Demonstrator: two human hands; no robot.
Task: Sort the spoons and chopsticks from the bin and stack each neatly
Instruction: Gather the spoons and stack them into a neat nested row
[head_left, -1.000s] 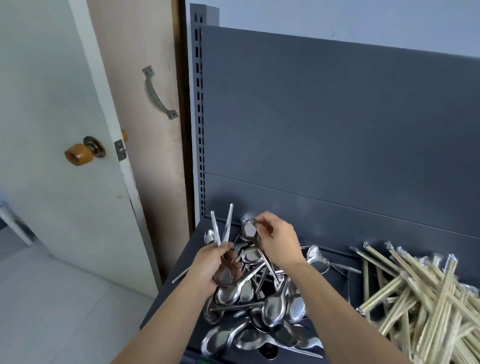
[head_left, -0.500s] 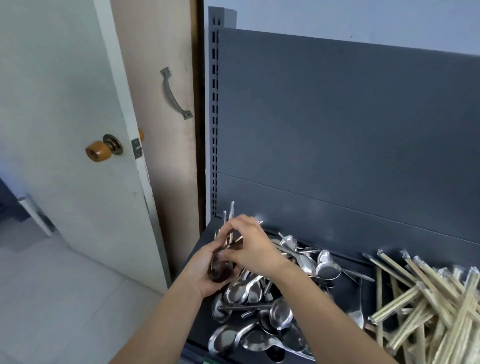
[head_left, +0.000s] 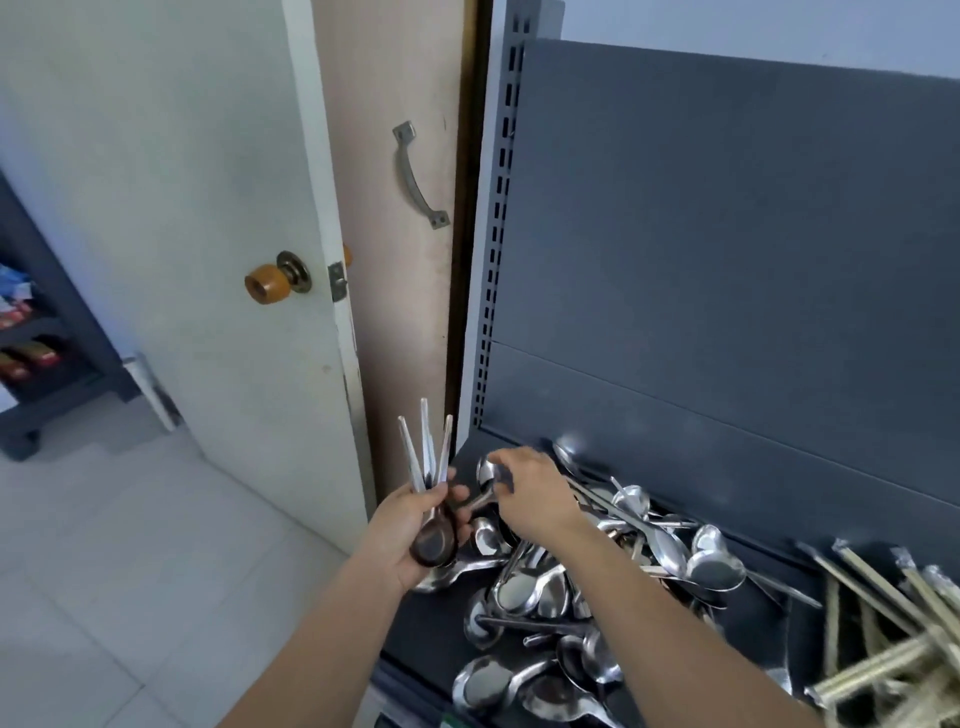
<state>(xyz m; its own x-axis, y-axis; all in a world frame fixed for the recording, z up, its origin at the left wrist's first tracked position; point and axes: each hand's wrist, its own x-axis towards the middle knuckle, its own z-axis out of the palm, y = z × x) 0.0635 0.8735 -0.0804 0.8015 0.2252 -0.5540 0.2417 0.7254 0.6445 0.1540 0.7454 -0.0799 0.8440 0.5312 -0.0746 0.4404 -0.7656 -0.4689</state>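
Head view, left hand: your left hand (head_left: 410, 530) is closed round a small stack of metal spoons (head_left: 431, 499), handles fanned upward.
Head view, right hand: your right hand (head_left: 530, 493) pinches one spoon (head_left: 485, 475) just beside the stack.
Pile: loose spoons (head_left: 545, 592) cover the shelf (head_left: 769, 618); wrapped chopsticks (head_left: 893, 639) lie to the right.
Risk: the fanned handles may stop bowls nesting, and the stack could slip.

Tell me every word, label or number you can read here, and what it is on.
None can be read.
The packets on the far shelf at left have coloured printing, too small and blurred to read.
The spoons, the chopsticks, the door and the grey panel show no writing.
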